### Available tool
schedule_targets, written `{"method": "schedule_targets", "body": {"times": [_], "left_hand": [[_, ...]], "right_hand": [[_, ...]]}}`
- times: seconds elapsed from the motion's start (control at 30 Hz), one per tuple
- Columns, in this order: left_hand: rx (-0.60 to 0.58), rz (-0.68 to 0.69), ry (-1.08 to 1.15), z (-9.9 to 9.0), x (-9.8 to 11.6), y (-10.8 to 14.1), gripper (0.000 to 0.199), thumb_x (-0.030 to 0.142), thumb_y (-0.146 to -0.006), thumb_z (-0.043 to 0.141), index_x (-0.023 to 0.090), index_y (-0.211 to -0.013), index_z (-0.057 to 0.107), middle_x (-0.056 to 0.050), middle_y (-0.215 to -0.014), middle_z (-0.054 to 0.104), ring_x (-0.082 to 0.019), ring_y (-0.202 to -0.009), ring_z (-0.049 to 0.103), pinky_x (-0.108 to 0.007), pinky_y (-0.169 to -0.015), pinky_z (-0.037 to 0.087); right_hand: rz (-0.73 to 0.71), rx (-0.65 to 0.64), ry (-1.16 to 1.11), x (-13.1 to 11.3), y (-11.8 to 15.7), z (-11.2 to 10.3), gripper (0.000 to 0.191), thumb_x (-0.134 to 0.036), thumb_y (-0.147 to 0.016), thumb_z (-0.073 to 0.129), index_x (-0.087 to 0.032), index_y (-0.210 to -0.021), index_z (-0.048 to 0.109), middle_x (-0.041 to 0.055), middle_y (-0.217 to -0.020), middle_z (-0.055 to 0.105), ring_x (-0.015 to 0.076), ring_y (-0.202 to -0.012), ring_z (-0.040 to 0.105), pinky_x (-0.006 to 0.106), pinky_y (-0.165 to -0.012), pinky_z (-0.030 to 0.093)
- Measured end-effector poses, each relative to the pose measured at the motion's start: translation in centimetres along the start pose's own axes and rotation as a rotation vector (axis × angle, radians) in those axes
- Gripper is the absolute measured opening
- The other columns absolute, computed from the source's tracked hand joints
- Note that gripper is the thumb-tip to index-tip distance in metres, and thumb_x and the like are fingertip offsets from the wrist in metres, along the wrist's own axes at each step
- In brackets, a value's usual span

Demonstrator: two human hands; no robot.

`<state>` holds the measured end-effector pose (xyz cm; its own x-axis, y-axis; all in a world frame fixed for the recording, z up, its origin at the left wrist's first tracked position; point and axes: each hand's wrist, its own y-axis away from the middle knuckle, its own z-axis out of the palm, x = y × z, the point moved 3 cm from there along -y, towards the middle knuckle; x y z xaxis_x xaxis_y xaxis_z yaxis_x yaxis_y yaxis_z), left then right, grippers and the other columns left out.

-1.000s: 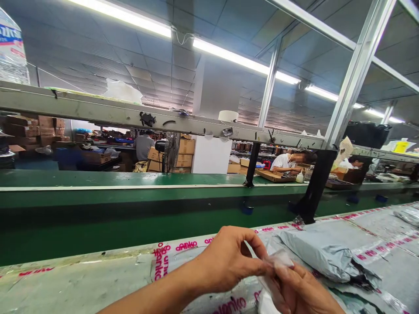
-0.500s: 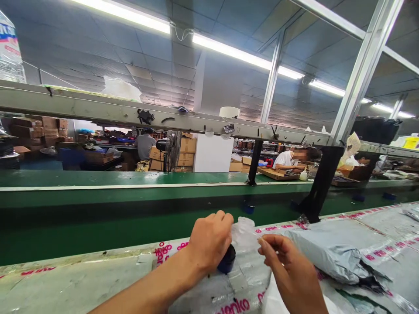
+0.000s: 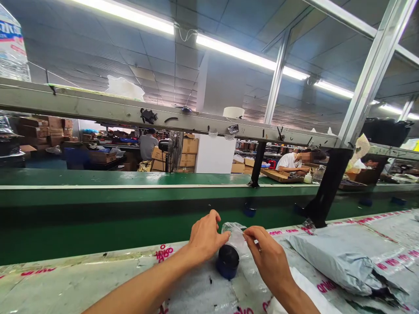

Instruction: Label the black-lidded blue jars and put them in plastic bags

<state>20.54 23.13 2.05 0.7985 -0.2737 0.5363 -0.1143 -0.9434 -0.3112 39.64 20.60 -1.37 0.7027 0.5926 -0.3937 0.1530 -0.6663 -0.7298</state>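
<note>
Head view | left hand (image 3: 204, 237) and right hand (image 3: 266, 257) each pinching thin clear plastic bag (image 3: 236, 235) in a clenched grip | bag hanging over small dark round jar (image 3: 228, 261) sitting on taped grey desk (image 3: 98, 283)

Pink tape (image 3: 163, 253) on the bench edge reads, seemingly, "anko", repeated.

My left hand (image 3: 204, 237) and right hand (image 3: 266, 257) pinch the mouth of a small clear plastic bag (image 3: 236, 237) just above a round dark blue jar (image 3: 228, 261). A grey plastic mailer bag (image 3: 334, 259) lies right of the jar on the taped worktable (image 3: 81, 283).
</note>
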Motion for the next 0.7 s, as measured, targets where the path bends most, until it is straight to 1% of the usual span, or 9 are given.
{"method": "schedule_targets", "body": {"times": [0.03,0.07,0.1,0.2,0.23,0.37,0.53,0.6,0.7], "left_hand": [[-0.002,-0.026,0.015,0.2,-0.2,0.0,0.045,0.040,-0.078,0.076,0.020,-0.115,0.060,-0.004,-0.093,0.074,-0.025,-0.084,0.069,-0.029,-0.066,0.042],[-0.005,-0.046,0.031,0.4,-0.5,0.1,0.050,0.042,-0.077,0.077,0.018,-0.117,0.060,-0.005,-0.094,0.074,-0.026,-0.086,0.069,-0.030,-0.067,0.043],[-0.015,-0.058,0.048,0.6,-0.7,0.0,0.044,0.041,-0.078,0.077,0.018,-0.113,0.062,-0.005,-0.093,0.074,-0.026,-0.087,0.070,-0.031,-0.068,0.044],[-0.058,-0.050,0.114,1.3,-1.2,-0.2,0.013,0.031,-0.085,0.073,0.019,-0.087,0.068,-0.001,-0.081,0.073,-0.021,-0.080,0.069,-0.030,-0.070,0.048],[-0.062,-0.043,0.135,1.5,-1.3,-0.3,0.013,0.029,-0.088,0.071,0.018,-0.082,0.068,0.001,-0.078,0.071,-0.019,-0.078,0.068,-0.031,-0.072,0.050],[-0.021,-0.030,0.189,1.9,-1.4,-0.7,0.019,0.034,-0.096,0.067,0.016,-0.089,0.067,0.001,-0.081,0.069,-0.016,-0.078,0.066,-0.035,-0.079,0.055],[-0.059,-0.015,0.235,2.9,-1.9,-1.0,0.018,0.031,-0.098,0.065,0.015,-0.092,0.066,0.001,-0.083,0.068,-0.014,-0.074,0.067,-0.030,-0.071,0.057],[-0.072,0.005,0.220,3.1,-2.4,-0.7,0.014,0.027,-0.096,0.067,0.014,-0.091,0.066,0.001,-0.083,0.069,-0.015,-0.075,0.067,-0.031,-0.071,0.057],[-0.071,0.074,0.174,2.9,-3.2,0.6,0.004,0.013,-0.090,0.069,0.015,-0.091,0.068,0.001,-0.083,0.071,-0.015,-0.078,0.068,-0.029,-0.073,0.054]], "right_hand": [[-0.005,-0.001,0.002,0.0,0.0,0.0,0.020,-0.033,-0.105,0.044,-0.025,-0.096,0.060,0.0025,-0.095,0.064,0.0191,-0.080,0.063,0.032,-0.071,0.049],[-0.011,-0.003,0.003,0.0,0.1,0.0,0.020,-0.033,-0.105,0.044,-0.025,-0.096,0.059,0.0021,-0.094,0.064,0.0190,-0.081,0.063,0.031,-0.072,0.049],[-0.017,-0.006,0.004,-0.1,0.1,0.0,0.020,-0.033,-0.105,0.044,-0.025,-0.096,0.059,0.0020,-0.094,0.064,0.0188,-0.082,0.063,0.030,-0.072,0.049],[-0.021,-0.002,0.025,0.0,0.3,0.0,0.022,-0.035,-0.105,0.043,-0.025,-0.096,0.061,0.0026,-0.098,0.063,0.0190,-0.083,0.063,0.031,-0.074,0.049],[-0.015,0.000,0.037,0.1,0.3,0.0,0.023,-0.036,-0.105,0.043,-0.025,-0.096,0.062,0.0028,-0.098,0.063,0.0191,-0.082,0.063,0.031,-0.074,0.049],[0.031,-0.045,0.064,0.6,0.7,0.5,0.023,-0.037,-0.104,0.044,-0.026,-0.097,0.063,0.0013,-0.096,0.065,0.0180,-0.074,0.064,0.031,-0.069,0.048],[0.124,-0.118,0.072,1.8,1.4,1.5,0.020,-0.037,-0.100,0.047,-0.026,-0.093,0.063,0.0008,-0.088,0.070,0.0201,-0.072,0.067,0.032,-0.067,0.049],[0.153,-0.142,0.074,2.1,1.9,1.7,0.019,-0.036,-0.099,0.049,-0.026,-0.092,0.063,0.0005,-0.085,0.072,0.0205,-0.071,0.068,0.032,-0.066,0.050],[0.157,-0.203,0.061,1.9,2.9,1.7,0.017,-0.033,-0.098,0.051,-0.027,-0.089,0.064,-0.0022,-0.081,0.073,0.0178,-0.066,0.068,0.028,-0.061,0.051]]}}
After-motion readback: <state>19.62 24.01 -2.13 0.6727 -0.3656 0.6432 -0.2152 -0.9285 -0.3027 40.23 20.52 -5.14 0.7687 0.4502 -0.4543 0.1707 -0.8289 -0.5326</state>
